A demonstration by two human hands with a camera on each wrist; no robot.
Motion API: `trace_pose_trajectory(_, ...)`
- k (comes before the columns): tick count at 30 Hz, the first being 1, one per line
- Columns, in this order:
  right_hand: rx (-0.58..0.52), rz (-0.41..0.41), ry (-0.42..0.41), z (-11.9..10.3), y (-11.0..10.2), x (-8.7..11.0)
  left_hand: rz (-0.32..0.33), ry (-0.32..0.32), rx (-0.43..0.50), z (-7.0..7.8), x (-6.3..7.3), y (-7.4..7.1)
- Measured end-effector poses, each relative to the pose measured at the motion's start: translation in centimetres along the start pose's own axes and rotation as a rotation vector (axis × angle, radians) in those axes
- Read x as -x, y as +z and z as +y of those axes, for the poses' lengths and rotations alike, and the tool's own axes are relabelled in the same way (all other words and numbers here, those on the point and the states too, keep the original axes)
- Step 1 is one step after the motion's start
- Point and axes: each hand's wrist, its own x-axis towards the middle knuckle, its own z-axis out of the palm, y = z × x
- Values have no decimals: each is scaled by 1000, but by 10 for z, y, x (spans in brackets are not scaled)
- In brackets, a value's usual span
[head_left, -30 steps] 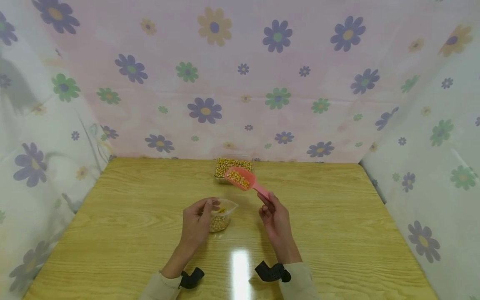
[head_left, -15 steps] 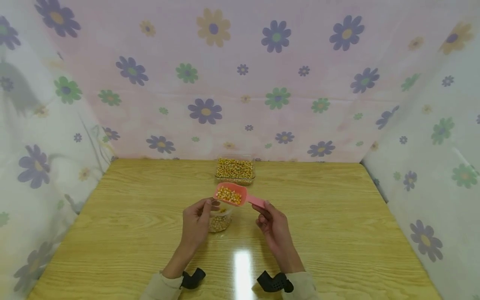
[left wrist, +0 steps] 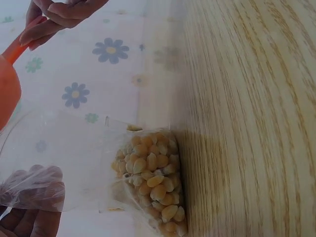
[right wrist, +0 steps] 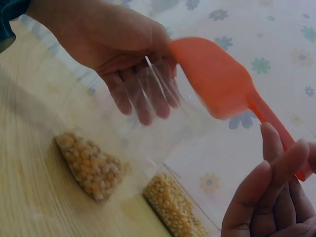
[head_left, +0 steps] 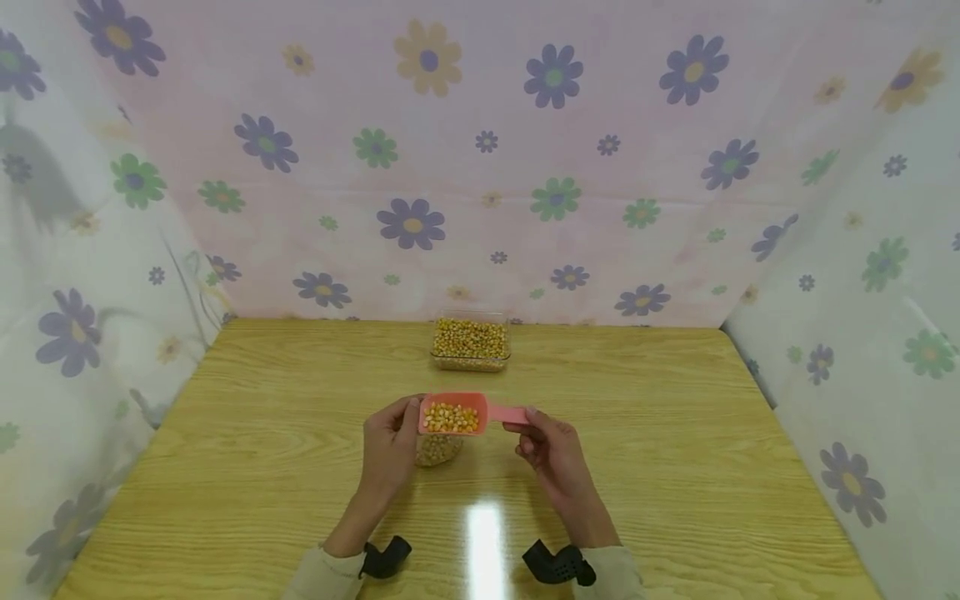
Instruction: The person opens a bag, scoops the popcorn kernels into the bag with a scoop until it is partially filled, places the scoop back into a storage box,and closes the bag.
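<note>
My right hand (head_left: 557, 450) grips the handle of a pink-red scoop (head_left: 491, 413), which holds yellow corn kernels (head_left: 450, 418). The scoop is over the mouth of a clear plastic bag (right wrist: 148, 143), its front edge right at my left hand (head_left: 392, 442). That left hand pinches the bag's upper edge, with the fingers showing through the film in the right wrist view. Corn kernels (left wrist: 153, 173) fill the bottom of the bag, which stands on the table. From the head view, the scoop hides the bag's opening.
A clear rectangular container (head_left: 471, 364) of corn kernels stands at the back of the wooden table (head_left: 637, 400). Flower-print cloth (head_left: 480, 175) rises behind and at both sides. Black camera mounts (head_left: 386, 557) sit at both wrists.
The scoop of corn has come from over the container toward me and left, down to the bag's mouth, swinging roughly level sideways. My left hand has stayed nearly in place.
</note>
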Motion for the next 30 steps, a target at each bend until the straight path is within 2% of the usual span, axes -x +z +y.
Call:
trace_pose_trajectory(4, 67, -14, 11, -4, -4, 2, -3, -11, 28, 0, 0, 1)
trace_pose_trajectory(9, 94, 20, 37, -7, -6, 3, -14, -27, 36, 1, 1, 2)
trace_pose_trajectory(18, 124, 187, -8, -12, 0, 2, -24, -32, 15, 3, 0, 3)
trace_pose_trajectory(30, 308, 293, -80, -17, 14, 7, -7, 68, -39, 3, 1, 4)
